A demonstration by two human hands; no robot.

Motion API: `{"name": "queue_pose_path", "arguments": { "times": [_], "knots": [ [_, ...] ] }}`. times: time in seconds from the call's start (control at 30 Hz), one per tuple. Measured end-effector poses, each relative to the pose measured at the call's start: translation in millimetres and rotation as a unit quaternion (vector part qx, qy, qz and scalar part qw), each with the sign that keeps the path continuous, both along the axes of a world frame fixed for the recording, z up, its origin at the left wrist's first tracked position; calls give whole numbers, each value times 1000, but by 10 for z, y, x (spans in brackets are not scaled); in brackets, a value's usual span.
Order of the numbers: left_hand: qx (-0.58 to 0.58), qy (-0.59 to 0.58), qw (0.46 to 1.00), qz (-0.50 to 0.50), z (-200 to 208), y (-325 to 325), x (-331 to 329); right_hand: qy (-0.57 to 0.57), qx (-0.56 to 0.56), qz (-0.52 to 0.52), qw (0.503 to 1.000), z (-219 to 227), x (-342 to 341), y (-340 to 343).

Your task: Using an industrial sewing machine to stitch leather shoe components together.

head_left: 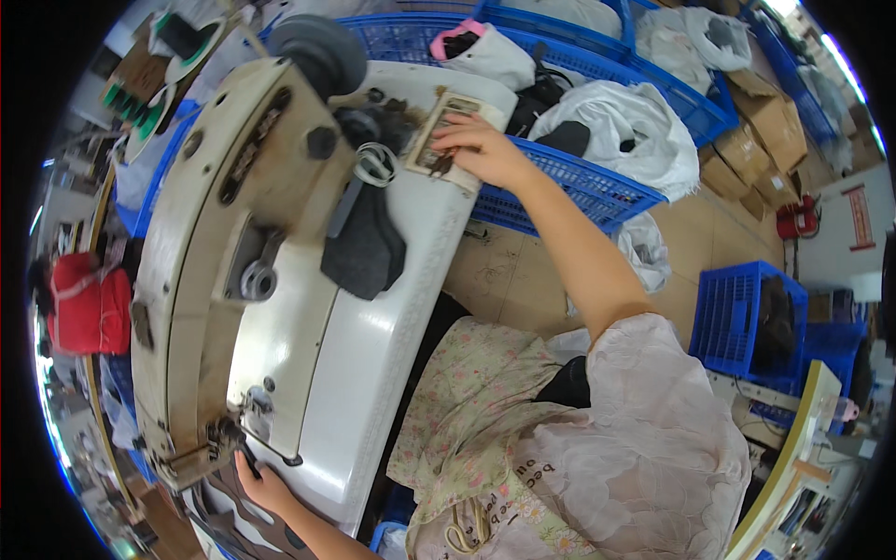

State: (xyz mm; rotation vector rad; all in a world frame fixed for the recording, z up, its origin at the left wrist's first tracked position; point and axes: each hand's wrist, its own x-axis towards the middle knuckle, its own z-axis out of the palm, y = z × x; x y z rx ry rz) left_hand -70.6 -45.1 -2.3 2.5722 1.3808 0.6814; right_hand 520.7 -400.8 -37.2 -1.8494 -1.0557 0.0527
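An off-white sewing machine point(173, 233) stands on a white table point(359, 373), with a grey handwheel point(322, 54) at its far end. My left hand point(268, 487) is at the needle end, with thumb and fingers closed around a small dark piece point(248, 459) whose kind I cannot make out. Beyond the handwheel, my right hand point(483, 149) reaches over a shallow beige tray point(459, 105) at the table's far edge. Its fingers are bent down into the tray, touching small brown pieces point(441, 161); whether it grips one is hidden.
Black flat pieces point(366, 243) and a coil of white cord point(375, 164) lie on the table. Patterned dark cutouts point(238, 518) rest below the needle end. Blue crates point(588, 182) with white sacks point(621, 121) stand beyond the table; another blue crate point(728, 317) is at right.
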Motion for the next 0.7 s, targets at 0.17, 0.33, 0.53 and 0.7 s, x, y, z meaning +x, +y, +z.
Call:
{"name": "queue_pose_path", "arguments": {
  "times": [0.17,0.33,0.53,0.7],
  "knots": [
    [16,58,998,-2,19,-13,9,229,232,12,945,90,-137,-60],
    [72,-29,995,55,263,-346,-26,272,282,-192,900,-40,-41,-734],
    [220,19,975,-6,534,-1449,265,256,267,-447,815,-436,83,-2367],
    [56,72,916,-392,533,-2068,1478,72,50,-451,888,-569,718,-3006]
  ]
}}
